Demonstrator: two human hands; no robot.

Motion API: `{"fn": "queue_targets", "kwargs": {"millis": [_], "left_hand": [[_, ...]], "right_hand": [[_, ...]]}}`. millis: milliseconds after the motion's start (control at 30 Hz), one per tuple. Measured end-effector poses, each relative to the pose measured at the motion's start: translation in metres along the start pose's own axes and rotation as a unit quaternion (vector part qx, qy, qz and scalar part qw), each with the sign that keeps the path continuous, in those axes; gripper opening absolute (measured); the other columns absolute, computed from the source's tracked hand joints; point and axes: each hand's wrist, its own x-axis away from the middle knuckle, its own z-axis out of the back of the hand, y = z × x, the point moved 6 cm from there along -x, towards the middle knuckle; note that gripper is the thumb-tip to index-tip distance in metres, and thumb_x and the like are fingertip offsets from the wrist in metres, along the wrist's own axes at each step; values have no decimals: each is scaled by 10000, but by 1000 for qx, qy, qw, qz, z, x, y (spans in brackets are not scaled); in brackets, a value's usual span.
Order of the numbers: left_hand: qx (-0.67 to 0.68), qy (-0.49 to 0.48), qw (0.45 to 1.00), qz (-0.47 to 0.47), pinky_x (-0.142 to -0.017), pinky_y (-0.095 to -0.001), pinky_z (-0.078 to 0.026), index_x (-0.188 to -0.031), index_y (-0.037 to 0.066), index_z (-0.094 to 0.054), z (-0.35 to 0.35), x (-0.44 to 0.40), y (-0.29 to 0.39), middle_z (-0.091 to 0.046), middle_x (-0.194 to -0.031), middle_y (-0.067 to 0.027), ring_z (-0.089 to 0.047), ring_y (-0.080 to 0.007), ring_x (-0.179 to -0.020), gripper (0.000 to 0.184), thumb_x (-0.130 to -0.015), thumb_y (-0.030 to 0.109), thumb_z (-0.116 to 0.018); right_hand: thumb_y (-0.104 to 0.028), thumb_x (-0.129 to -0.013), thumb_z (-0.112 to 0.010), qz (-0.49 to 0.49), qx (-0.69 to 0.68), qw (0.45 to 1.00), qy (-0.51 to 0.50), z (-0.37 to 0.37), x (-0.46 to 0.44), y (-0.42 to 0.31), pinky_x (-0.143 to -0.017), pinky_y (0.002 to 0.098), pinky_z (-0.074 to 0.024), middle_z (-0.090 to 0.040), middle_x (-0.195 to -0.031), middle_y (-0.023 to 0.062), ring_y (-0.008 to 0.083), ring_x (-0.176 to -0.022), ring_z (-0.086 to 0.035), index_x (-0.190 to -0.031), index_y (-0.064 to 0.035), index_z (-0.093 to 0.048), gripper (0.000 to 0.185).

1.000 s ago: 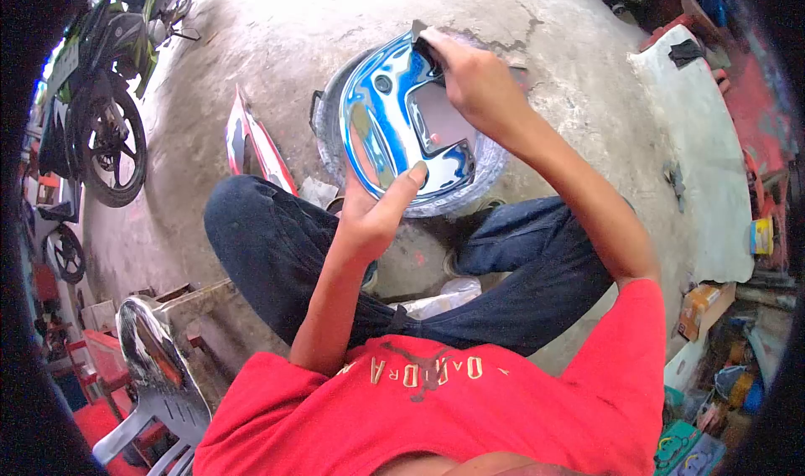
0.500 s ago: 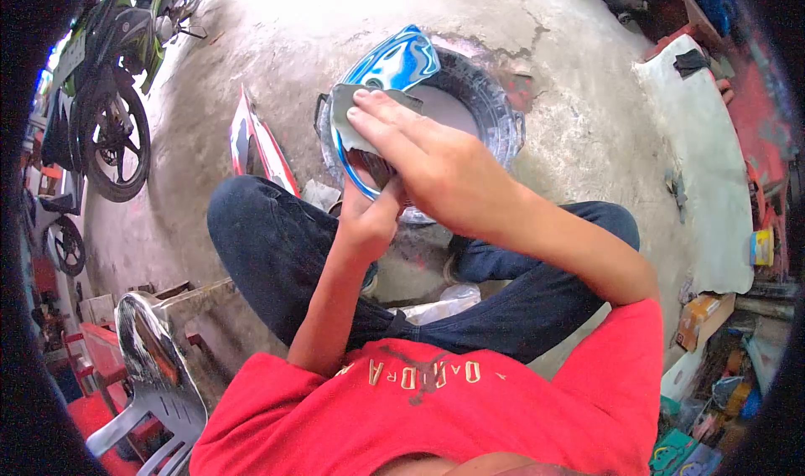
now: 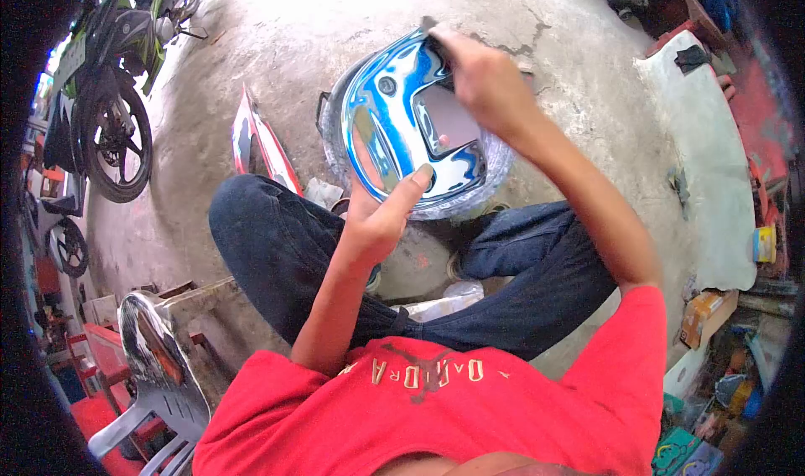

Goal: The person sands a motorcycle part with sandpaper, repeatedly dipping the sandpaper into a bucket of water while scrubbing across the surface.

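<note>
A glossy blue and white curved panel (image 3: pixel 401 124) is tilted over a round dark tub (image 3: pixel 495 162) on the floor, between my bent legs. My left hand (image 3: pixel 386 216) grips the panel's lower edge, thumb on its face. At the panel's top right end, my right hand (image 3: pixel 482 74) is closed on a dark sheet (image 3: pixel 429 23), which is mostly hidden behind the fingers. Pale liquid shows in the tub through the panel's cutout.
A red and white pointed panel (image 3: pixel 267 147) lies on the floor left of the tub. A motorcycle (image 3: pixel 117 132) stands at the upper left, a grey plastic chair (image 3: pixel 168 392) at the lower left. On the right are a pale board (image 3: pixel 704 166) and a cardboard box (image 3: pixel 706 317).
Half a second ago my right hand lay with the grey sheet across the panel's lower left part. It has moved up and right to the far end, and the panel has turned.
</note>
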Motion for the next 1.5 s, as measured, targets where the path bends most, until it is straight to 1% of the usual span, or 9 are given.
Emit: {"fn": "queue_targets", "kwargs": {"millis": [233,433,600,700,800,900,1100,1300,1500], "left_hand": [[-159,2,985,-60,-1042,-391,-455,-1578,29,-95,8,-2,4,-484,-1423,-176,-567,-258,-1234,841,-896,-46,-582],[48,6,999,0,-1047,-353,-438,-1584,39,-71,-2,-1,-1,-457,-1426,-174,-539,-248,-1258,878,-882,-46,-591],[-46,4,999,-28,-1055,-372,-436,-1583,35,-92,17,-4,-9,-429,-1457,-187,-524,-271,-1291,848,-883,-65,-560],[-24,-16,999,-19,-1082,-370,-413,-1583,35,-69,-2,-1,2,-489,-1417,-144,-514,-226,-1295,806,-935,-49,-542],[-68,-31,996,-52,-1108,-370,-383,-1572,22,-113,0,-3,2,-463,-1447,-153,-483,-233,-1327,775,-932,-53,-542],[-13,16,999,-39,-1117,-403,-362,-1581,50,-108,17,-10,-15,-434,-1476,-197,-480,-288,-1341,829,-882,-94,-529],[4,-28,1000,1,-1085,-382,-419,-1572,29,-64,-3,-2,-3,-497,-1411,-168,-530,-237,-1286,804,-926,-64,-533],[-35,17,999,9,-1095,-418,-393,-1599,95,-67,5,-3,-5,-444,-1453,-194,-484,-282,-1333,898,-876,-44,-581],[11,-35,999,-9,-1119,-386,-372,-1560,18,-99,-3,-2,-10,-444,-1456,-160,-479,-246,-1336,754,-948,-41,-535]], "right_hand": [[-22,-830,-614,214,-59,974,46,-9,47,-89,-1029,404,-493,-577,-1352,236,358,-1225,-600,-1277,-8,-579,449],[-48,-880,-581,-21,-9,1000,-13,-7,7,2,-906,411,-552,-669,-1161,246,384,-1077,-669,-1278,-50,-596,399],[-25,-813,-632,187,-32,981,42,-15,42,-71,-1032,411,-496,-593,-1339,230,356,-1236,-600,-1308,-29,-574,499],[-22,-798,-628,-82,-2,995,-49,-6,1,4,-1002,417,-514,-618,-1303,214,357,-1221,-601,-1289,-75,-586,496],[3,-781,-632,-64,-15,995,-82,-6,11,-11,-1010,423,-508,-611,-1304,231,367,-1225,-594,-1315,-84,-573,544],[-53,-822,-610,203,-38,971,122,-10,46,-89,-840,456,-554,-664,-1141,210,389,-1010,-671,-1154,-33,-600,332],[-5,-829,-595,-80,1,996,-27,-12,-1,29,-949,408,-529,-668,-1186,226,364,-1109,-659,-1231,-13,-610,402],[66,-747,-640,201,-56,976,66,-12,43,-74,-978,411,-519,-635,-1256,231,369,-1159,-636,-1303,-16,-570,566],[39,-763,-635,6,-22,999,-27,-18,12,-14,-931,416,-537,-646,-1220,230,386,-1069,-666,-1252,-17,-592,495]]}}
